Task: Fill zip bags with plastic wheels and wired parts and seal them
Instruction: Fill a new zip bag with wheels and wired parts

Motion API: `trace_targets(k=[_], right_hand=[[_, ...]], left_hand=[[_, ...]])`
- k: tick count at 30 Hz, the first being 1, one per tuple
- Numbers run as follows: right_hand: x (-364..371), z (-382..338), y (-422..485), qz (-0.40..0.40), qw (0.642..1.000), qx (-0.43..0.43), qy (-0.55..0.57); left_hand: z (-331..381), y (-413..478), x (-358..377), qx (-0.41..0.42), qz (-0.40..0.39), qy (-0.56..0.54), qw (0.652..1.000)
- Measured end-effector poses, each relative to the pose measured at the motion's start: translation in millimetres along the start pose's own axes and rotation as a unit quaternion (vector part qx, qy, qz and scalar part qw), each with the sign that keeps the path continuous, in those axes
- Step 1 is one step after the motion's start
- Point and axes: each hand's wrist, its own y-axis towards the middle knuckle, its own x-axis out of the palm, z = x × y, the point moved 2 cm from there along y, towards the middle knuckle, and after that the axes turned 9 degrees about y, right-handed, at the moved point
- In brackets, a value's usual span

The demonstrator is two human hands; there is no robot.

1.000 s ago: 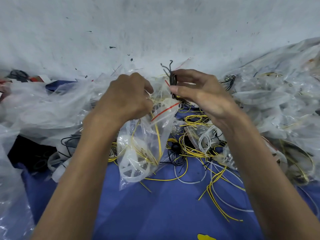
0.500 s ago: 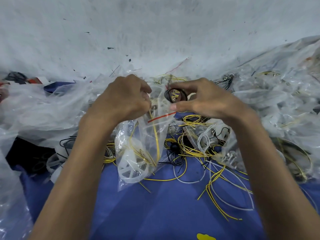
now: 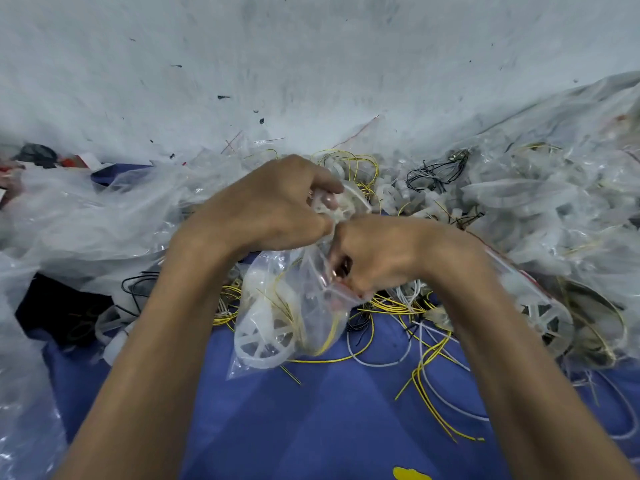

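Now deep in the mouth of a clear zip bag [image 3: 287, 306], a worker's right hand [image 3: 391, 254] curls its fingers round a small dark wired part [image 3: 341, 268], half hidden behind the plastic. Half a second earlier that hand held the black coil in open air beside the opening, so the part has just crossed into the bag. The left hand [image 3: 270, 209] grips the bunched upper lip of the bag, which hangs between the two hands above a blue cloth [image 3: 311, 417]. Filling of this bag looks all but done, with the red-striped zip seal [image 3: 346, 291] open and not yet pressed shut. Counted: two hands, one bag in work, and one white spoked plastic wheel [image 3: 263, 337] clearly inside it with a few yellow wires, possibly a second behind. One more wheel [image 3: 545, 322] shows in the heap of bags [image 3: 554, 202] at right. The loose wires [image 3: 426, 358] on the cloth, yellow, white and black, are too tangled to count.
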Motion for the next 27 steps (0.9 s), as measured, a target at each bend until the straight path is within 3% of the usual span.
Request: trace_targets(k=[2, 5, 7, 10, 14, 18, 20, 23, 27], right_hand=[[6, -5, 4, 0.001, 0.999, 0.032, -0.036], [1, -14, 4, 0.084, 0.996, -0.006, 0.033], [-1, -20, 4, 0.053, 0.997, -0.026, 0.047], [10, -25, 5, -0.039, 0.997, 0.046, 0.049], [15, -23, 9, 0.003, 0.995, 0.092, 0.038], [21, -18, 17, 0.077, 0.994, 0.048, 0.061], [15, -21, 16, 0.060, 0.997, 0.031, 0.036], [2, -24, 25, -0.019, 0.995, 0.050, 0.085], [-16, -19, 28, 0.012, 0.996, 0.080, -0.022]], left_hand=[[7, -1, 3, 0.016, -0.020, -0.006, 1.000], [6, 2, 2, 0.013, 0.002, -0.009, 1.000], [2, 1, -3, 0.000, 0.012, -0.018, 1.000], [3, -2, -5, 0.000, -0.006, -0.016, 1.000], [8, -2, 0, 0.010, -0.021, -0.007, 1.000], [1, -1, -5, 0.005, -0.004, -0.018, 1.000], [-4, -1, -6, -0.002, 0.005, -0.025, 1.000], [-12, 2, -7, -0.011, 0.020, -0.025, 0.999], [-22, 5, -7, -0.025, 0.032, -0.021, 0.999]])
